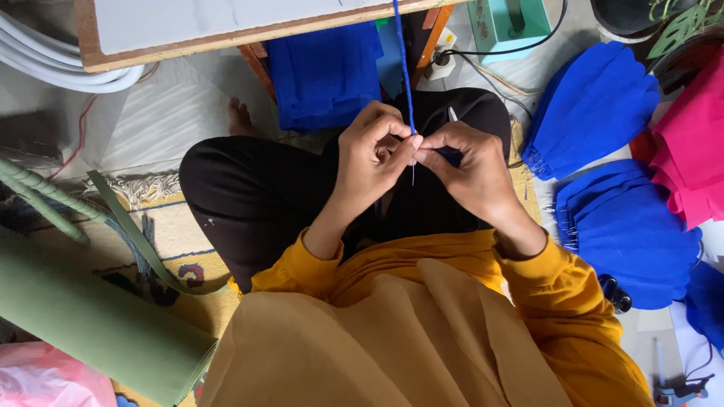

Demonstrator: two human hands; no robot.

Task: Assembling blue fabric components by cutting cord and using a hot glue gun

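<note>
**Both hands pinched on a blue strip over the lap**

A thin blue strip (405,68) runs straight down from the top edge of the view, past the wooden board (226,34), to the point where the two hands meet above the lap. A thin pale wire (413,175) pokes down just below that meeting point.

Left hand (371,154): fingers curled in, thumb and forefinger closed on the strip's lower end. Right hand (471,166): also closed, fingertips pinching a small blue piece (450,156) right beside the left thumb. The two hands touch at the fingertips.

Person sits cross-legged on the floor, black trousers (256,196), mustard-yellow sleeves (558,279) and cloth. One bare foot (240,119) shows near the board's leg.

Around:
- Folded blue fabric (324,71) under the board, just ahead of the knees.
- Stacks of blue scalloped pieces (596,109) to the right, a second stack (633,234) nearer the right elbow.
- Pink pieces (694,151) at the far right edge.
- Green roll (90,316) lower left, green strip (128,226) trailing beside it.
- White hoses (53,64) upper left.
- Teal box (505,22) with black cable at top.
</note>
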